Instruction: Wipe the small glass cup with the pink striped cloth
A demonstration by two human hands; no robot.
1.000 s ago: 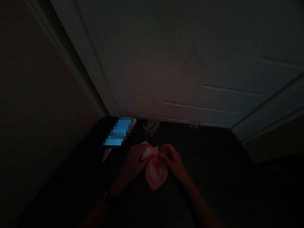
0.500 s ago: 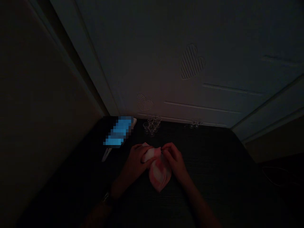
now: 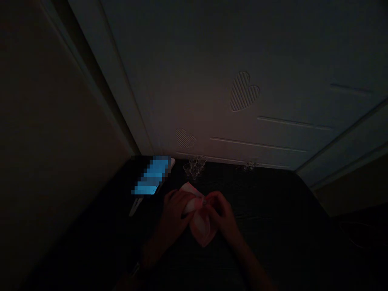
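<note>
A pink and white cloth (image 3: 201, 228) lies bunched between my hands over the dark table, its lower part hanging to a point and one corner sticking up at the top left. My left hand (image 3: 176, 210) is wrapped round the cloth's left side. My right hand (image 3: 220, 208) pinches at its right side, by the gathered middle, where a small pale or shiny bit shows between the fingertips. The dim light hides what that bit is.
Behind my hands, small clear glass-like pieces (image 3: 195, 166) stand in a cluster on the dark table (image 3: 266, 210). A smaller group (image 3: 250, 165) is further right. A lit, blurred screen (image 3: 153, 176) rests at the left. A panel with hearts (image 3: 230, 48) rises behind.
The view has tilted up, so the background sits lower in the picture. My left fingers have shifted on the cloth, and more of its upper left corner shows. My right fingertips are closer to the gathered middle.
</note>
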